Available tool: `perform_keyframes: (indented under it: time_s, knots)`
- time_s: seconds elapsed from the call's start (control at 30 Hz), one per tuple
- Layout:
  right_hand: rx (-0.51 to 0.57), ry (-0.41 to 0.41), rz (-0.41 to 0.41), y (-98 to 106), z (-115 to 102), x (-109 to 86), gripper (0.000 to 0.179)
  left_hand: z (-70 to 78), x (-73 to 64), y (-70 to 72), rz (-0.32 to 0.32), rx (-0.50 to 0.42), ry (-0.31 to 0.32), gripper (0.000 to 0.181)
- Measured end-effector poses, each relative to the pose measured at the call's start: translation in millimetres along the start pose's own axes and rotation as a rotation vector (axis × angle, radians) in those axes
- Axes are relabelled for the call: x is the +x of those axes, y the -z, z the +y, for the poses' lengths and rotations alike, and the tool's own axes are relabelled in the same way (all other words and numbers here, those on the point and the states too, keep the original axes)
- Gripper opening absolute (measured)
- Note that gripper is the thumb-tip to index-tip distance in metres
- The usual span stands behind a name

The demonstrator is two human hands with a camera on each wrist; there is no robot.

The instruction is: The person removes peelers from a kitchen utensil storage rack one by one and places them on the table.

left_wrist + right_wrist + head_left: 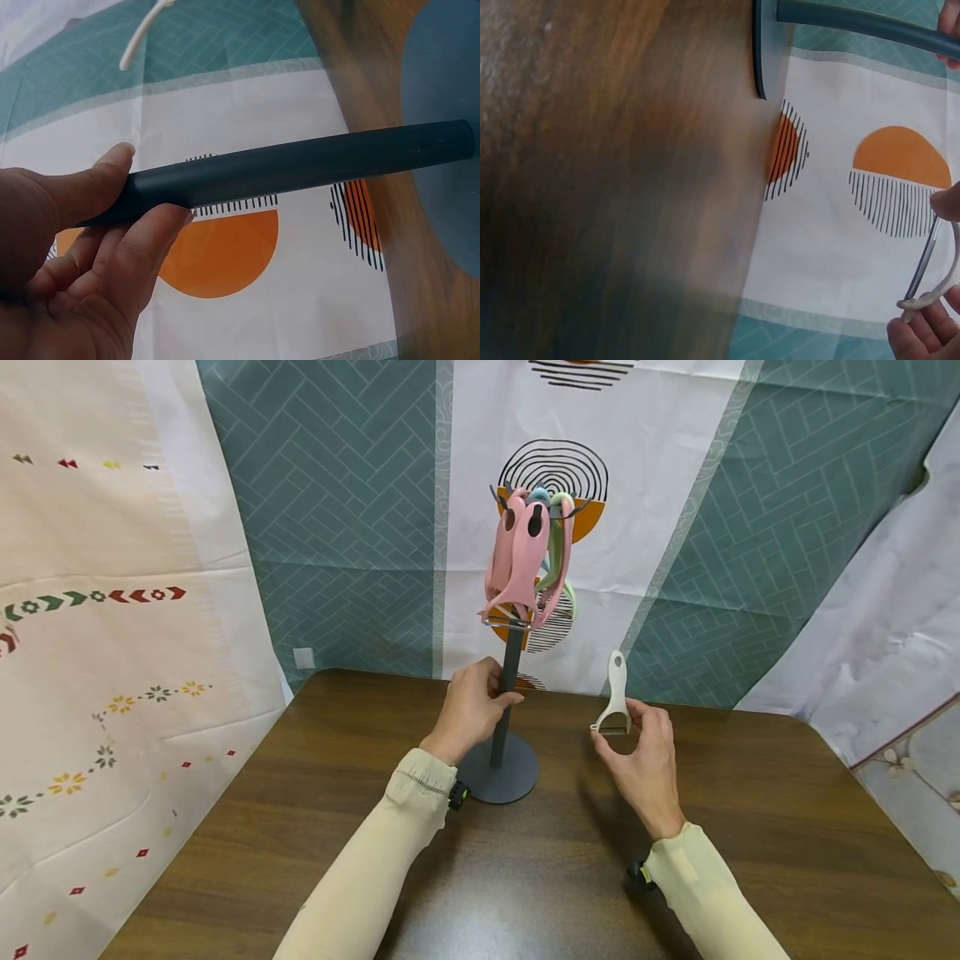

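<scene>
My left hand [472, 706] grips the dark grey post [300, 169] of a utensil stand, thumb on one side and fingers on the other. The post rises from a round base [517, 777] on the table. From hooks at its top hang several peelers [525, 556], pink ones in front and green and blue ones partly hidden behind. To the right of the stand, my right hand [647, 760] pinches a white Y-shaped peeler [617, 681] by the two sides of its head, handle pointing up. Its metal blade [924, 259] shows between thumb and fingers in the right wrist view.
The brown wooden table [300, 827] extends to both sides of the stand. Behind it hangs a patterned green and white cloth [345, 527]. A cream cloth with coloured motifs [112, 693] hangs at the left, and a pale cloth [885, 610] at the right.
</scene>
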State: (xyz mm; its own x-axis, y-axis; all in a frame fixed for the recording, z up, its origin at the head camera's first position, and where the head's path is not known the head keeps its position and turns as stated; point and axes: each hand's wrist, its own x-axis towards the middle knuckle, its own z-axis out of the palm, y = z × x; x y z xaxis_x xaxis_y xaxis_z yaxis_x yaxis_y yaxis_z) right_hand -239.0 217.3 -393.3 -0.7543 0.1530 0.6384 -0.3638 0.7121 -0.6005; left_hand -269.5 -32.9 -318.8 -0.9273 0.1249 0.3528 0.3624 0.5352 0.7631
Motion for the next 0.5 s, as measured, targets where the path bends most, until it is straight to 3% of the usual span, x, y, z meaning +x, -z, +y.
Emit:
perform_keyframes:
  time_s: [0.5]
  knots:
    - [-0.069,-0.060,-0.055,-2.4,4.9,-1.1,0.061,0.6,-1.3,0.4,0.002,-0.001,0.011,0.021]
